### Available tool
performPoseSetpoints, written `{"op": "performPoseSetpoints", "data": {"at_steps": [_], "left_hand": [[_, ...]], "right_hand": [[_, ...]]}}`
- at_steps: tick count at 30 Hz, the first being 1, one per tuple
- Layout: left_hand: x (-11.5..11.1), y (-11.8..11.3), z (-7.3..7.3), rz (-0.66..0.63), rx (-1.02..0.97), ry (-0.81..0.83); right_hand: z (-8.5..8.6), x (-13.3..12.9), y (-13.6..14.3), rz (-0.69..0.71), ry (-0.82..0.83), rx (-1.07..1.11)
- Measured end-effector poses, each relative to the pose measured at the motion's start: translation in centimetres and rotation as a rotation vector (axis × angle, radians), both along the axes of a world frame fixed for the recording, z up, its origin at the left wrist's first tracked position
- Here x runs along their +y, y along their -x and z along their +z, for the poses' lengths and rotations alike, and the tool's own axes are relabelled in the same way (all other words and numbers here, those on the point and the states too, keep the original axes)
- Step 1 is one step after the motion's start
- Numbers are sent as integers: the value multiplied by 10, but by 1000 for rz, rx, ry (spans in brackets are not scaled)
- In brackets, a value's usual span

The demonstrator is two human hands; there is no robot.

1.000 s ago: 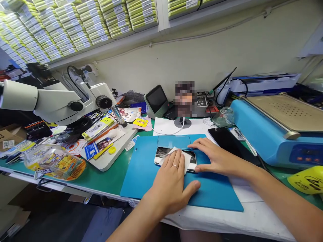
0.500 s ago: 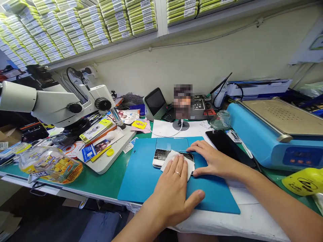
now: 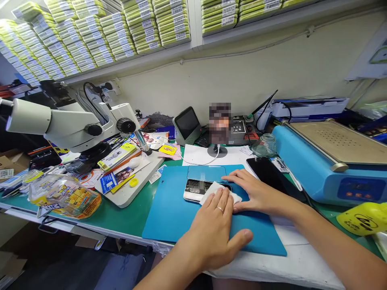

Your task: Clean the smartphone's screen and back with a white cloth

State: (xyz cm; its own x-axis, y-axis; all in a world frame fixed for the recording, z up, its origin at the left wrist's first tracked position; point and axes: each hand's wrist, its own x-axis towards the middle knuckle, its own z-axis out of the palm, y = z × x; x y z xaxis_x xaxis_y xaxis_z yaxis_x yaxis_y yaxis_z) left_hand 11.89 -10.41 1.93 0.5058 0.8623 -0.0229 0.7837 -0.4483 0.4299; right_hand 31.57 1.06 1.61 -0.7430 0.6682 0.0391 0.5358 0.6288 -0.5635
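Observation:
A smartphone [image 3: 192,188] lies sideways on a blue mat [image 3: 163,221]. Under the close-set fingers of my left hand [image 3: 213,231], which wears a ring, a folded white wipe [image 3: 211,192] is held down on the phone's screen. My right hand [image 3: 256,194] has its thumb and fingers around the phone's right end, partly hiding it. Just beyond the phone, a clear screen glass sheet [image 3: 205,172] rests flat on the mat.
A dark phone or screen [image 3: 266,171] lies right of the mat, near a blue heating plate machine [image 3: 314,169]. A microscope [image 3: 78,127] and a plastic jar [image 3: 66,195] stand left. A glass jar [image 3: 267,143] and yellow bottle [image 3: 361,218] are on the right.
My left hand has slid the wipe to the right along the phone, baring more of the screen's left part. My right hand stays at the right end.

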Motion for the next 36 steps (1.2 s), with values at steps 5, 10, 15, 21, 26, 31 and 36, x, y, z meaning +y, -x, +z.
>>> {"op": "performPoseSetpoints", "data": {"at_steps": [5, 10, 15, 21, 26, 31, 36], "left_hand": [[21, -13, 1, 17, -4, -63], [4, -9, -6, 4, 10, -66], [-15, 1, -11, -26, 24, -162], [-1, 1, -26, -7, -25, -426], [10, 4, -26, -49, -71, -434], [3, 48, -11, 14, -201, -403], [8, 128, -1, 357, -372, -373]], "right_hand": [[1, -1, -1, 0, 7, 2], [3, -2, -2, 18, 13, -21], [0, 1, -3, 22, 12, -1], [-6, 7, -5, 8, -33, 90], [-2, 6, -2, -53, -78, 91], [11, 6, 3, -164, -185, 41], [22, 21, 11, -144, -206, -133]]}}
